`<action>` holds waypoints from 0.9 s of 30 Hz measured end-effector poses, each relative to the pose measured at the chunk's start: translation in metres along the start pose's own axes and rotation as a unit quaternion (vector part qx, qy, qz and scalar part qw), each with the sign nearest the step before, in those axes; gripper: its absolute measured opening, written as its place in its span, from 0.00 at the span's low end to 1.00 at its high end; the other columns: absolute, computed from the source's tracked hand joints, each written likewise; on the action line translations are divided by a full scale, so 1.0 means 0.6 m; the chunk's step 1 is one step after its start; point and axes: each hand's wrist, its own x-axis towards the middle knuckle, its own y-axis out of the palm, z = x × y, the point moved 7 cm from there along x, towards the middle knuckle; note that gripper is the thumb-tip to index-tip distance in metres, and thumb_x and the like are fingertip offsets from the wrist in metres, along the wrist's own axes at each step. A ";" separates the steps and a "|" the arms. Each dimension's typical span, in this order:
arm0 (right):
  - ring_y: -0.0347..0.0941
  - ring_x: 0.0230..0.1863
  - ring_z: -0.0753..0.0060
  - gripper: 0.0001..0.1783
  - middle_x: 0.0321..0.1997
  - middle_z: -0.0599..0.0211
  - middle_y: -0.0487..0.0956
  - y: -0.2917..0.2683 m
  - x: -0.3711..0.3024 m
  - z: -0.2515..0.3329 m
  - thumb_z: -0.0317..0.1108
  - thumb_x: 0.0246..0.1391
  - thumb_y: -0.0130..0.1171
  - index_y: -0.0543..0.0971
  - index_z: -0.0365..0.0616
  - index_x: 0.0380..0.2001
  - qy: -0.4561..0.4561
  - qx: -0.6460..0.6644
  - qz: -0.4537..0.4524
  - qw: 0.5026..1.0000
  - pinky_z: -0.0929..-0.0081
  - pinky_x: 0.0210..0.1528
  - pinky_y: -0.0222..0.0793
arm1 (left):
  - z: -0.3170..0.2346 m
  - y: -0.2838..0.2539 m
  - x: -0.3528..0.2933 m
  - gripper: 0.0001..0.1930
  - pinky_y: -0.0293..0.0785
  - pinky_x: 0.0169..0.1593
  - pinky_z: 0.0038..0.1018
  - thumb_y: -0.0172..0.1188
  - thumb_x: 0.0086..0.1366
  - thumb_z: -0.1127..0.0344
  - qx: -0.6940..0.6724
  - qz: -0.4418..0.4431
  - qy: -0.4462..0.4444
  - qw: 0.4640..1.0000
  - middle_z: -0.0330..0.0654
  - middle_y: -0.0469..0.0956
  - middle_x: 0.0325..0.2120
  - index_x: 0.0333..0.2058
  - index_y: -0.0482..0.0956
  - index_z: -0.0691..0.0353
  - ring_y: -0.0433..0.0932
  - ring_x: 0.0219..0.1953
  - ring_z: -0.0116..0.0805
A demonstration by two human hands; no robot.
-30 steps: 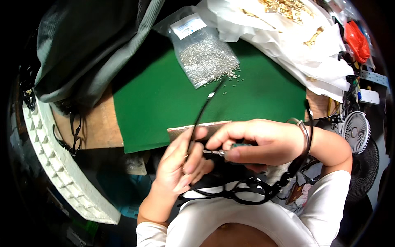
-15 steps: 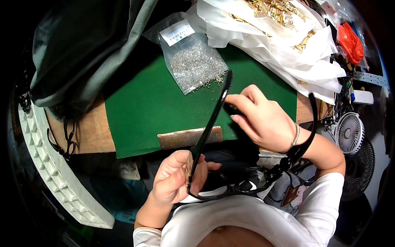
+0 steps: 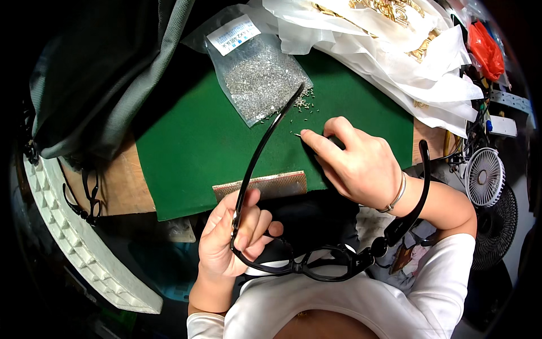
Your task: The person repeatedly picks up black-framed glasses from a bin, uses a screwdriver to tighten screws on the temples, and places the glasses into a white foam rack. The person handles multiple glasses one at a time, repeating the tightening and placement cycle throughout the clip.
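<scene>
My left hand [image 3: 231,237] is closed around the hinge corner of a black eyeglass frame [image 3: 333,264]. One of its temples [image 3: 257,152] reaches up across the green mat, and the other [image 3: 416,206] rises beside my right forearm. My right hand [image 3: 361,161] is closed on a small tool that looks like a screwdriver [image 3: 337,142], with a dark handle mostly hidden by the fingers. Its thin metal tip [image 3: 297,135] points at the mat, just below loose, tiny silver screws [image 3: 305,100]. These lie at the mouth of a clear plastic bag [image 3: 259,79] full of the same pieces.
A green mat [image 3: 186,164] covers the wooden table, with a ridged metal strip [image 3: 265,185] at its near edge. White wrapping [image 3: 361,73] with gold-coloured parts lies at the back right. More black glasses [image 3: 90,195] sit at left. Fans [image 3: 484,176] stand at right.
My left hand has turned and moved left with the glasses, so the raised temple now shows from another side. My right hand has shifted slightly, and the tool's tip now shows near the screws.
</scene>
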 end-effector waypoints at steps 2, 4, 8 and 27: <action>0.65 0.17 0.72 0.19 0.27 0.67 0.65 0.004 0.000 0.002 0.28 0.35 0.55 0.72 0.46 0.37 0.000 -0.015 0.001 1.000 0.77 0.17 0.65 | 0.001 -0.003 0.002 0.18 0.65 0.43 0.32 0.37 0.64 0.64 -0.017 0.010 -0.003 1.000 0.30 0.60 0.13 0.51 0.64 0.63 0.57 0.21 0.24; 0.63 0.16 0.74 0.18 0.27 0.68 0.65 0.008 0.001 0.005 0.29 0.36 0.53 0.72 0.47 0.37 -0.025 -0.041 -0.002 0.999 0.79 0.15 0.63 | 0.001 -0.008 0.000 0.19 0.65 0.43 0.33 0.36 0.64 0.64 -0.049 0.004 -0.004 0.999 0.30 0.60 0.14 0.52 0.63 0.63 0.57 0.22 0.24; 0.65 0.19 0.71 0.23 0.30 0.65 0.67 0.012 0.002 0.018 0.27 0.35 0.53 0.72 0.45 0.41 -0.028 -0.094 0.059 0.993 0.77 0.20 0.65 | 0.003 -0.013 0.005 0.19 0.65 0.43 0.30 0.38 0.64 0.63 -0.108 -0.028 -0.009 0.994 0.32 0.60 0.14 0.51 0.61 0.68 0.57 0.19 0.23; 0.63 0.12 0.84 0.10 0.27 0.72 0.70 0.031 0.002 0.101 0.31 0.54 0.41 0.68 0.37 0.36 0.273 0.707 0.402 0.514 0.88 0.10 0.57 | 0.026 -0.024 -0.005 0.16 0.64 0.40 0.24 0.44 0.63 0.62 -0.110 -0.053 -0.056 0.991 0.33 0.68 0.20 0.46 0.66 0.62 0.65 0.21 0.18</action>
